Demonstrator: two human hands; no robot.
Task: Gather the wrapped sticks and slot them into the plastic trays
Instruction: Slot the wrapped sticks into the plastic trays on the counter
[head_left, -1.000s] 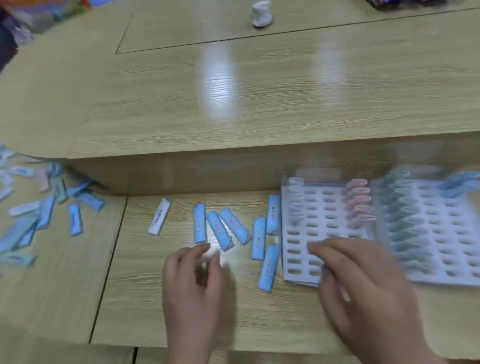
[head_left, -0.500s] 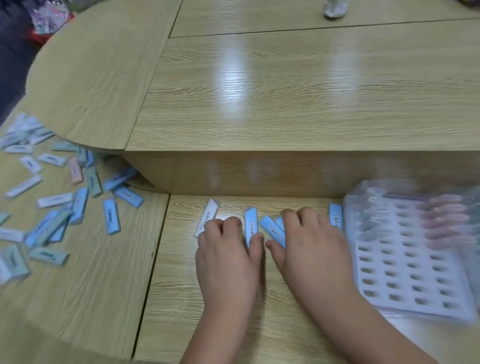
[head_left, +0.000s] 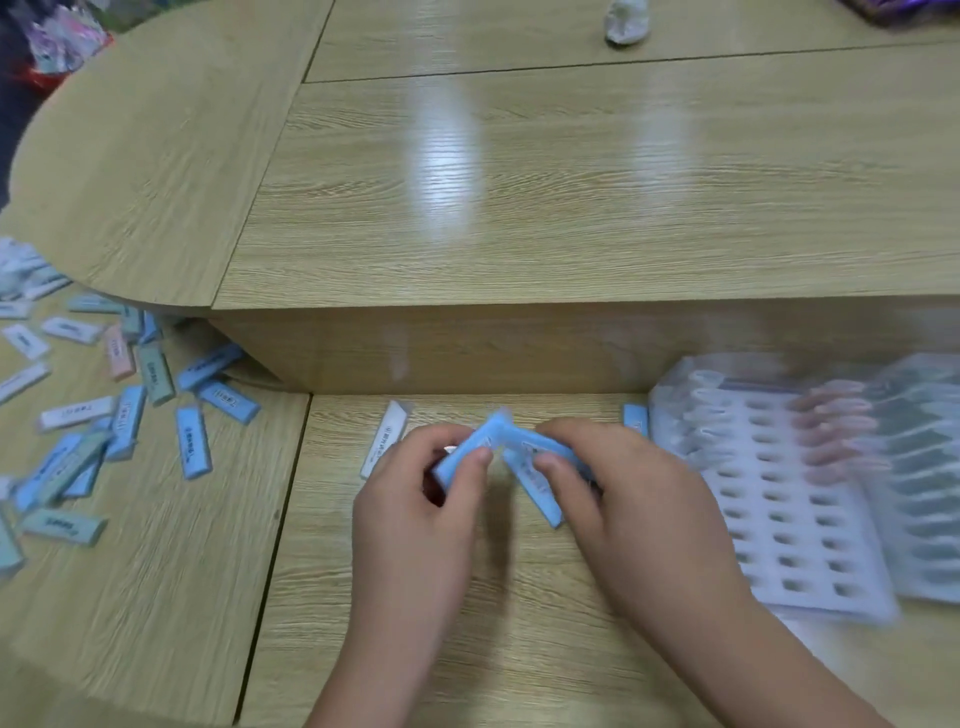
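Observation:
My left hand (head_left: 415, 514) pinches a blue wrapped stick (head_left: 470, 449) lifted off the lower wooden table. My right hand (head_left: 623, 499) grips other blue wrapped sticks (head_left: 530, 478) just beside it; the two bundles touch at their top ends. A white wrapped stick (head_left: 387, 436) lies flat behind my left hand. One more blue stick (head_left: 636, 418) peeks out past my right hand. The clear plastic tray (head_left: 779, 514) with rows of slots sits to the right, with pink sticks (head_left: 831, 431) and blue-grey sticks standing in it, blurred.
Several loose sticks (head_left: 124, 415), blue, white, green and pink, are scattered on the lower table at the left. A raised wooden tabletop (head_left: 519, 208) rises behind the work area. A crumpled white wad (head_left: 626, 23) lies far back on it.
Both hands moved from the tray area to the blue sticks, closed over them on the table, and now hold them lifted. The view shifted left.

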